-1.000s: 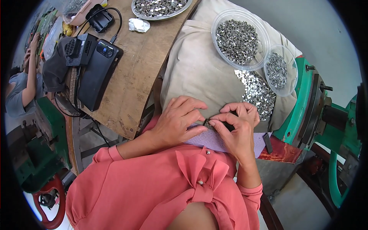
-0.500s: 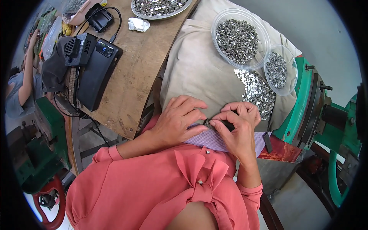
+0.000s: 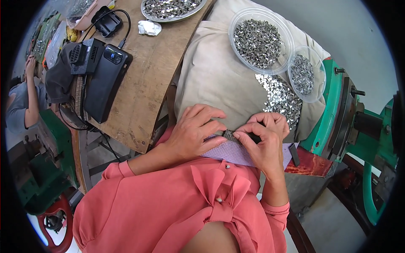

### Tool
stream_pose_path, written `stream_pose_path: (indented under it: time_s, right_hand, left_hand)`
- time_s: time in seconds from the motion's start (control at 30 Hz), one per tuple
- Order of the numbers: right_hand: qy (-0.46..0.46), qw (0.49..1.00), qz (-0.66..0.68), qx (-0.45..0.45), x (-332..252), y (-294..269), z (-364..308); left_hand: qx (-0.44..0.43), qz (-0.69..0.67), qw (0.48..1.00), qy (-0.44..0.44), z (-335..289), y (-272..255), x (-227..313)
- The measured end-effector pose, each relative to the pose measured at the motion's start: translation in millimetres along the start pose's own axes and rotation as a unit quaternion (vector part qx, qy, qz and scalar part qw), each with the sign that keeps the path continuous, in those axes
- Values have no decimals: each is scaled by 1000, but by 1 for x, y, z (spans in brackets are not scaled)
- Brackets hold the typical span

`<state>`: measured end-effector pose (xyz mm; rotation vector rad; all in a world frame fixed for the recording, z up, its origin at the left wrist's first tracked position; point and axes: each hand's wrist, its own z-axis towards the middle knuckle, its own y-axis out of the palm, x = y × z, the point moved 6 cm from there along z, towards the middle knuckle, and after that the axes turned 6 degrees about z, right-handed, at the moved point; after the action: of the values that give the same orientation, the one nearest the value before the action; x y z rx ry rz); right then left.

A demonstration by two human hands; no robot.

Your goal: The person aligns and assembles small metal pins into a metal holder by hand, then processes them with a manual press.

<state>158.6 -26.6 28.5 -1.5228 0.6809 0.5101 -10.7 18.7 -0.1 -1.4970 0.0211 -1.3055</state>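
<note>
My right hand pinches a small dark metal block between thumb and fingers. Another dark piece shows partly beneath those fingers, and its kind is hidden. Close by on the other side is my left hand, its fingers curved and apart, thumb and forefinger stretched toward the block with nothing visible between them. Both hands are over a purple textured cloth at the near edge of a beige cloth. Beyond my right hand lies a heap of shiny small metal pieces.
Two clear plastic tubs hold more small metal parts. A dark flat bar lies at the right, beside a green machine. On the wooden table are a black power bank and a metal dish. Another person sits far left.
The small metal block shows more between my hands. My right fingers have shifted slightly, while my left hand stays nearly in place. The other person's arm at far left has moved.
</note>
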Motion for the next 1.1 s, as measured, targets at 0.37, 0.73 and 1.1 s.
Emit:
stream_pose_path:
  time_s: [0.37,0.73,1.1]
  right_hand:
    - [12,1000,-3,1,4,-5,-4]
    - [24,1000,-3,-1,8,-9,-7]
    - [27,1000,-8,9,14,-15,-13]
  left_hand:
    - [4,7,1000,-2,1,0,0]
    - [2,8,1000,-3,0,1,0]
    - [1,15,1000,-1,0,3,-2]
